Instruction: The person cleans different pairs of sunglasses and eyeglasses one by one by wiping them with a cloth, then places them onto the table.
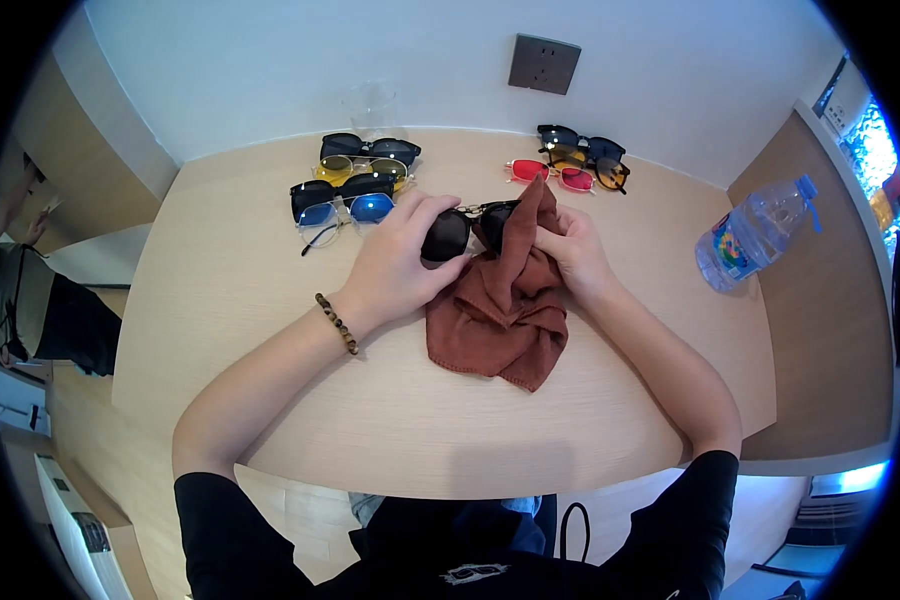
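Dark-lensed sunglasses [447, 236] are held up over the middle of the table, lenses facing me. My left hand [402, 248] grips them by the left lens side, thumb below and fingers above. A reddish-brown cloth [500, 325] hangs from my right hand [574, 250], which pinches it around the right lens. Part of that lens is hidden behind a raised fold. Left of my left hand lie several glasses, among them blue-lensed glasses [373, 207] and yellow-lensed glasses [336, 168]. Beyond my right hand are red-lensed glasses [576, 180] and black-framed sunglasses [605, 150].
A plastic bottle [740, 245] with a blue cap stands tilted-looking at the right, near the side panel [820, 290]. Against the back wall is a clear cup [372, 108]. A socket plate [545, 64] is on the wall. Another person [30, 290] is at the far left.
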The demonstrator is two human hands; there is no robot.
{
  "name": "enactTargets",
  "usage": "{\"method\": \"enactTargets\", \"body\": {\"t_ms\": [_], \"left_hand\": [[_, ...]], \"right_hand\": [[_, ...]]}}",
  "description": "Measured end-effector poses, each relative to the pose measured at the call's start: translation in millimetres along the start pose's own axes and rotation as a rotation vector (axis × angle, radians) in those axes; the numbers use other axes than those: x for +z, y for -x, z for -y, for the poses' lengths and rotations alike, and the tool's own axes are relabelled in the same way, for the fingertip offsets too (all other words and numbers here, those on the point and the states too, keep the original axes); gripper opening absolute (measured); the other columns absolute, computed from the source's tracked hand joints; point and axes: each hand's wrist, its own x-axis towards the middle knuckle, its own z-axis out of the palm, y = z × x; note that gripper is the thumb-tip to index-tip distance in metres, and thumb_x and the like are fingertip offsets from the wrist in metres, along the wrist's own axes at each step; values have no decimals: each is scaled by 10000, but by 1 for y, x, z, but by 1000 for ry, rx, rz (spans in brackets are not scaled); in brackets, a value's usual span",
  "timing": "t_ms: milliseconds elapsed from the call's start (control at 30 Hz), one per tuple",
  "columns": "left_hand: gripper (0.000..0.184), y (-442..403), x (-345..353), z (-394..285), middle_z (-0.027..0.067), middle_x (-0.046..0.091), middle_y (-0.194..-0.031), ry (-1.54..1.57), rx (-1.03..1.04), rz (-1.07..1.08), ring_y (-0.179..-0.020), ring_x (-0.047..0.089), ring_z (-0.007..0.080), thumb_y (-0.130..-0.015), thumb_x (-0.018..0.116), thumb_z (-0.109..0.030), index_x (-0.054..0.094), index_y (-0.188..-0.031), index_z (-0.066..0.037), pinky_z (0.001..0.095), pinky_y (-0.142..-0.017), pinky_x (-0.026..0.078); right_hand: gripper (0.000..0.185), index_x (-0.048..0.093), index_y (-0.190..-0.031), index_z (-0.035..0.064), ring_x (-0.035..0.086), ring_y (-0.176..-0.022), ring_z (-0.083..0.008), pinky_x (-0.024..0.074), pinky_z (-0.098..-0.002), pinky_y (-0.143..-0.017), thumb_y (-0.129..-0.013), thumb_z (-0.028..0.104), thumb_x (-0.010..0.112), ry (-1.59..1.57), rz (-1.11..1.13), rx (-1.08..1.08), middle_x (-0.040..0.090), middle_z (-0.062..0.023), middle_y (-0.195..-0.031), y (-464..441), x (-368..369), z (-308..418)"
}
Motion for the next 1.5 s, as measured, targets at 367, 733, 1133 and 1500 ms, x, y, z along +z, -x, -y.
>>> {"method": "enactTargets", "body": {"t_ms": [367, 733, 1133, 1500], "left_hand": [[572, 12, -42, 17, 142, 652, -1079, -290, 87, -16, -1015, 613, 322, -750, 869, -227, 647, -1234, -18, 404, -894, 521], [537, 33, -102, 41, 126, 633, -999, -488, 165, 106, -946, 618, 310, -721, 869, -293, 663, -1139, -25, 407, -812, 532], [433, 38, -107, 51, 160, 616, -910, -293, 128, 139, -848, 617, 350, -635, 689, -216, 612, -1017, -29, 396, -748, 517], [429, 35, -98, 37, 163, 651, -960, -284, 143, 115, -887, 660, 332, -704, 789, -168, 640, -1079, -22, 395, -779, 538]], "right_hand": [[241, 653, -1123, 15, 665, -970, -121, 547, -281, -869, -1089, 224, 539, -5, -165, -49, 693, -41, -1039, -9, -14, -1], [271, 639, -1095, 25, 666, -934, -122, 551, -280, -833, -1085, 271, 526, 81, -129, -17, 692, -60, -1033, -6, -11, -1], [267, 647, -1100, 14, 662, -943, -130, 543, -284, -855, -1072, 244, 515, 70, -117, -6, 689, -65, -1051, -8, -16, -4], [258, 646, -1094, 22, 661, -950, -123, 545, -281, -850, -1075, 245, 516, 93, -96, -23, 690, -60, -1041, -8, -15, -5]]}}
